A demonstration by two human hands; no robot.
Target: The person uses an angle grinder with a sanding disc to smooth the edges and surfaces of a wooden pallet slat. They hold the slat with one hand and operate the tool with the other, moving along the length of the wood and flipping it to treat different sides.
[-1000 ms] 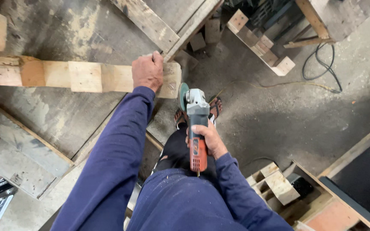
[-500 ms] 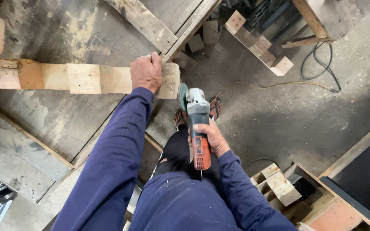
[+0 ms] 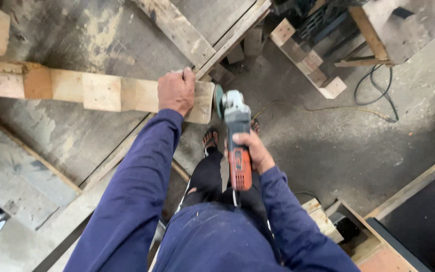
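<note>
Left hand: the left hand (image 3: 176,92) lies flat on top of the beam (image 3: 101,92), near its right end. The fingers are curled down over the far edge. It presses on the wood; it does not wrap all the way round.

Right hand: the right hand (image 3: 256,151) is closed tight around the handle of the grinder (image 3: 237,141). The handle is orange-red.

Grinder: its grey head points to 12 o'clock. The round disc sits at the top left of the head, right at the cut end of the beam. I cannot tell if the disc touches the wood.

Beam: a long pale wood piece made of blocks. It lies flat on the big board (image 3: 76,136) and runs toward 9 o'clock from the left hand. Its right end sticks out past the board edge.

Body: blue sleeves, dark trousers and a sandal (image 3: 210,137) show below the tool, at 6 o'clock.

Floor: grey and dusty.

Block stick: another stick of wood blocks (image 3: 305,60) lies on the floor at 1 o'clock from the grinder, well apart from it.

Cable: a black cable (image 3: 378,90) curls at 2 o'clock.

Plank: a long plank (image 3: 177,30) lies at 12 o'clock from the left hand.

Wood box: small wood bits (image 3: 323,221) sit at 4 o'clock, near the right elbow.
</note>
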